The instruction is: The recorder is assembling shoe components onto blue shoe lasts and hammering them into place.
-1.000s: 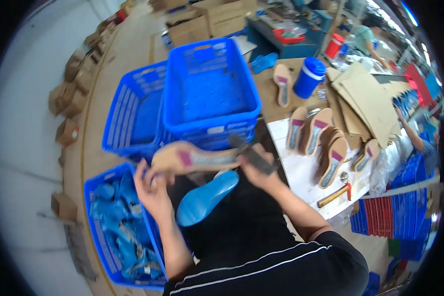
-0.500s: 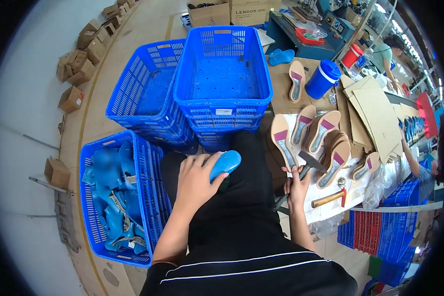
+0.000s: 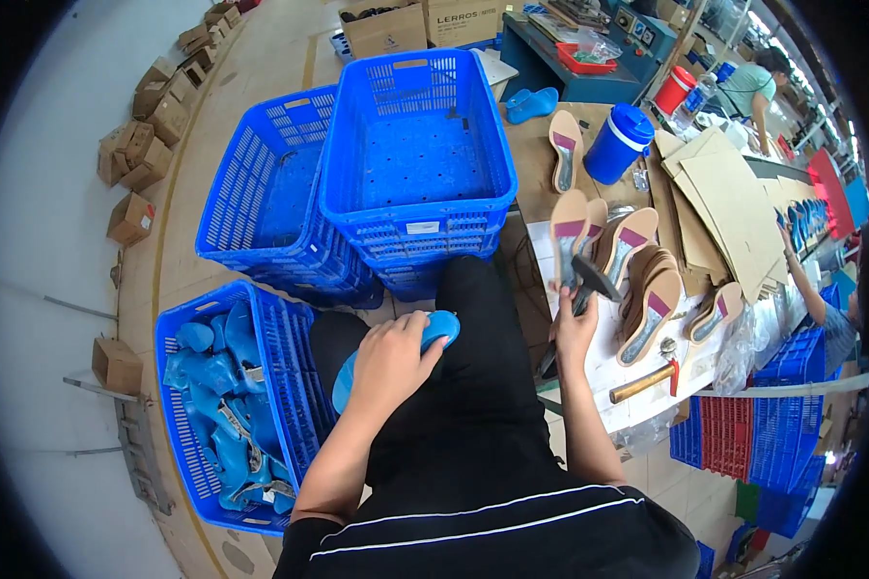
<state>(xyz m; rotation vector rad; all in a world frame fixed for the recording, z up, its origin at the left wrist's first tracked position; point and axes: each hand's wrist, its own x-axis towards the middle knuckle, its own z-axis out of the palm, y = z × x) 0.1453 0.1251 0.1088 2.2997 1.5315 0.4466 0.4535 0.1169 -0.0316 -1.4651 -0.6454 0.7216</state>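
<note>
My left hand (image 3: pixel 388 364) is closed around a blue shoe last (image 3: pixel 441 329) lying over my lap. In my right hand (image 3: pixel 574 331) are a dark-handled hammer (image 3: pixel 597 279) and a shoe insole (image 3: pixel 569 227). That insole stands upright and slightly blurred, its lower end at my fingers beside the hammer. Just right of it, on the white-covered table, lie a stack of insoles (image 3: pixel 653 314) and another insole (image 3: pixel 631 237). A single insole (image 3: pixel 715 313) sits farther right. Near the table's front edge rests a wooden-handled tool (image 3: pixel 644 383) with a red part.
A blue crate (image 3: pixel 294 425) of blue lasts (image 3: pixel 227 386) stands at my left. Stacked blue crates (image 3: pixel 420 214) rise ahead. The table holds a blue jug (image 3: pixel 620 145), cardboard sheets (image 3: pixel 729 198), a last (image 3: pixel 531 104) and an insole (image 3: pixel 563 151). Two people work at the right.
My right hand has moved up and taken hold of the insole along with the hammer, lifting it. The last in my left hand has turned, and more of it shows on the left.
</note>
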